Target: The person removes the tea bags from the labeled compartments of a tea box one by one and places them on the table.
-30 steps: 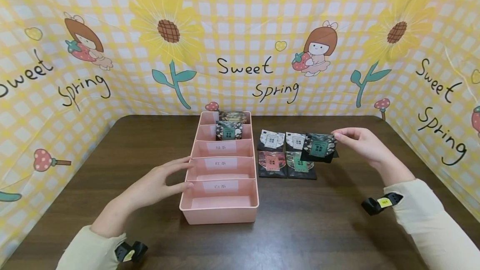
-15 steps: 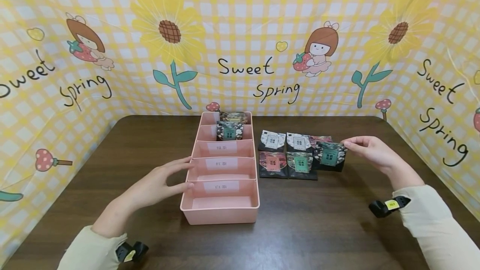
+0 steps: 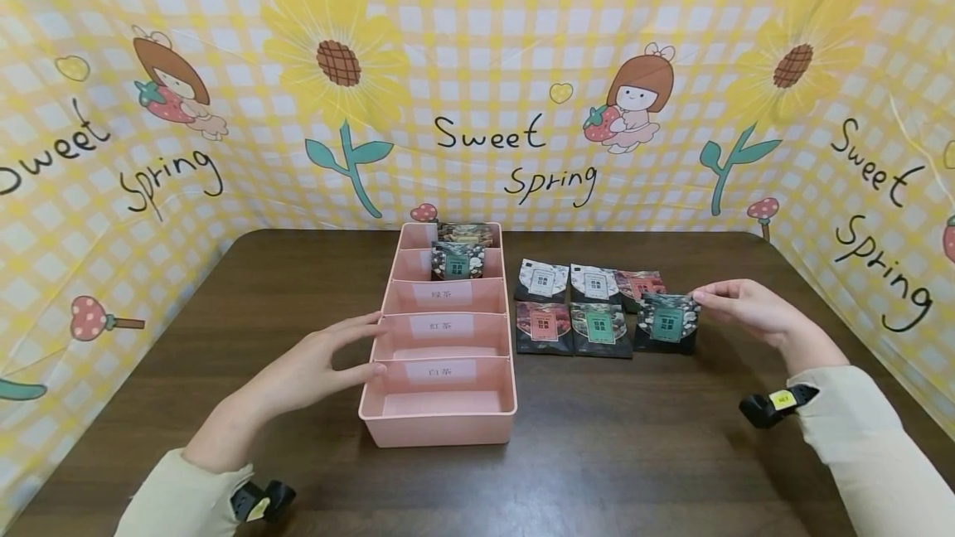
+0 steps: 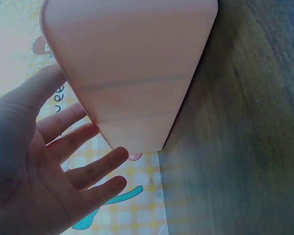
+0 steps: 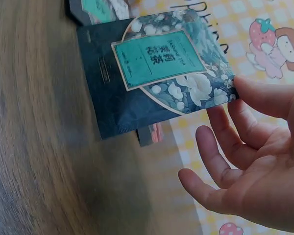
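Observation:
My right hand (image 3: 753,313) pinches the top right corner of a jasmine tea bag packet (image 3: 669,321) between thumb and fingers. In the right wrist view this packet (image 5: 157,68) is dark with a teal label and white flowers. It is at the right end of the front row of packets, tilted, its lower edge near the table. My left hand (image 3: 302,371) rests its fingertips on the left rim of a pink divided box (image 3: 443,431), fingers spread and relaxed. The left wrist view shows the box's side wall (image 4: 132,58) with the thumb and fingers along its rim.
Left of the held packet lie a green-labelled packet (image 3: 601,328) and a red one (image 3: 544,326). Behind are two white packets (image 3: 542,279) and another red packet (image 3: 638,283). Packets (image 3: 458,262) stand in the box's two rear compartments. A checked cloth (image 3: 477,48) hangs behind the brown table (image 3: 313,263).
My right hand has carried the jasmine tea packet rightward, toward me and down, uncovering the red packet in the back row. My left hand stays on the box rim.

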### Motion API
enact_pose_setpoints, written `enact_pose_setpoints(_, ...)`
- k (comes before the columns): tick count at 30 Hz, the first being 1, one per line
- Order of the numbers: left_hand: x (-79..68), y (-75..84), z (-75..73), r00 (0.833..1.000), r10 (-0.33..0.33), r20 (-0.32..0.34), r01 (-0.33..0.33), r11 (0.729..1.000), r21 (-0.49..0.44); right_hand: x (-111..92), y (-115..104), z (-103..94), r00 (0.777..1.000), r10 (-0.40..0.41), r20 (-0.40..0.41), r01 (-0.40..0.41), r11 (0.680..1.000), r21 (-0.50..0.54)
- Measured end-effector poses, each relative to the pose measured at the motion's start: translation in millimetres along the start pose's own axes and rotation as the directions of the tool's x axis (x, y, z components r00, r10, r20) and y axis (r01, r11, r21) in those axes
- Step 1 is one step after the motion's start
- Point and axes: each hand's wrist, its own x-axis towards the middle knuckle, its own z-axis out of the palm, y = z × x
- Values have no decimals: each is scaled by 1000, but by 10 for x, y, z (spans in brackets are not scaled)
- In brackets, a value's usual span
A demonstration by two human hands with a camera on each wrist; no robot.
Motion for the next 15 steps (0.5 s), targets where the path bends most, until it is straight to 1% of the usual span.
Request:
enact_pose_setpoints(4,-11,15,-15,1000,10,-3,-10,1000,-3,58,37,-3,1000,29,-12,-30,997,-69)
enact_pose_setpoints(9,-19,30,-32,1000,16,-5,-16,1000,-12,147,46,25,997,64,-53,-72,983,-167)
enact_pose_setpoints(15,-6,11,-14,1000,2,-1,-2,1000,-21,250,40,69,993,100,-65,-110,975,-194)
